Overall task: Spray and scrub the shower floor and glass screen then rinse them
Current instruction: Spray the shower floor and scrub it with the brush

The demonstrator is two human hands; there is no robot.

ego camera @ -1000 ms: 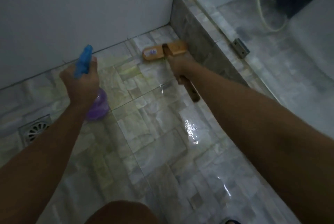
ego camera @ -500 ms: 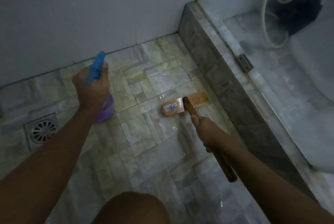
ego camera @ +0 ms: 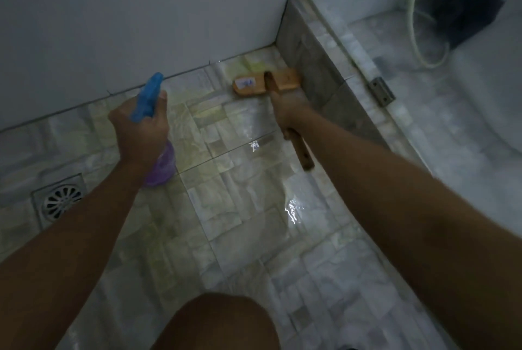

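Note:
A wooden scrub brush [ego camera: 254,84] lies head-down on the wet tiled shower floor [ego camera: 240,203], in the far corner against the raised tiled kerb [ego camera: 319,73]. My right hand [ego camera: 288,108] grips its wooden handle, whose end sticks out behind my wrist. My left hand [ego camera: 138,129] holds a purple spray bottle [ego camera: 163,166] with a blue trigger head, above the floor left of the brush. The glass screen runs along the kerb; a metal hinge [ego camera: 381,91] marks its base.
A round metal floor drain [ego camera: 60,200] sits at the left. White wall tiles [ego camera: 141,10] close the back. Beyond the kerb are a hose [ego camera: 415,25], a dark object and a white fixture. My knee [ego camera: 217,321] shows at the bottom.
My right hand pushed the brush forward from mid-floor back into the far corner by the kerb. The left hand with the spray bottle stayed about where it was.

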